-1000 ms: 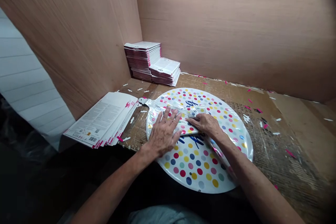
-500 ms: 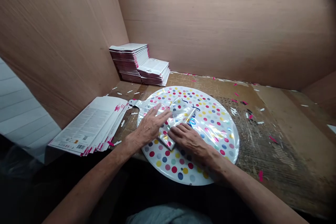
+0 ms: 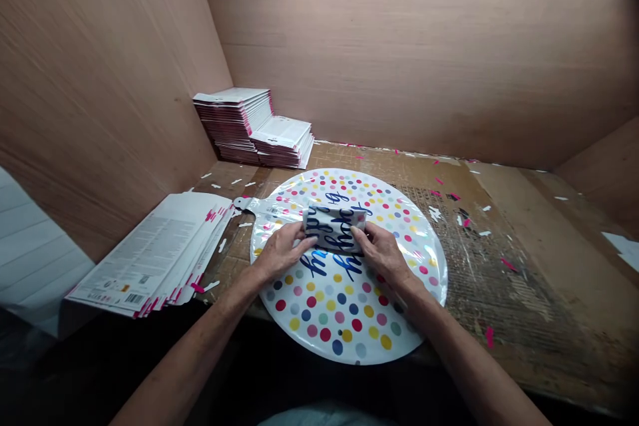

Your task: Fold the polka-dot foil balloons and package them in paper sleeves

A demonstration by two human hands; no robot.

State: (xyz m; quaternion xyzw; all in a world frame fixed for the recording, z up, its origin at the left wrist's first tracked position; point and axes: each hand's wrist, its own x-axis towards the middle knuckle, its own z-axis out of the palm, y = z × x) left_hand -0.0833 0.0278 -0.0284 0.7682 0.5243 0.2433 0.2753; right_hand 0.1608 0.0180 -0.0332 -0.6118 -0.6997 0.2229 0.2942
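Both hands (image 3: 280, 251) (image 3: 385, 255) pinch folded foil (image 3: 333, 230), some fingers hidden behind it.

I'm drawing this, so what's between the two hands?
In the head view: a shiny packet, held by the left hand and right hand, over the round dotted sheet.

Soft light falls over my bench (image 3: 539, 219) and leaves pale glare on the glossy dotted foil (image 3: 344, 289). Below me everything sinks near-black; the upper right corner darkens, blurred.
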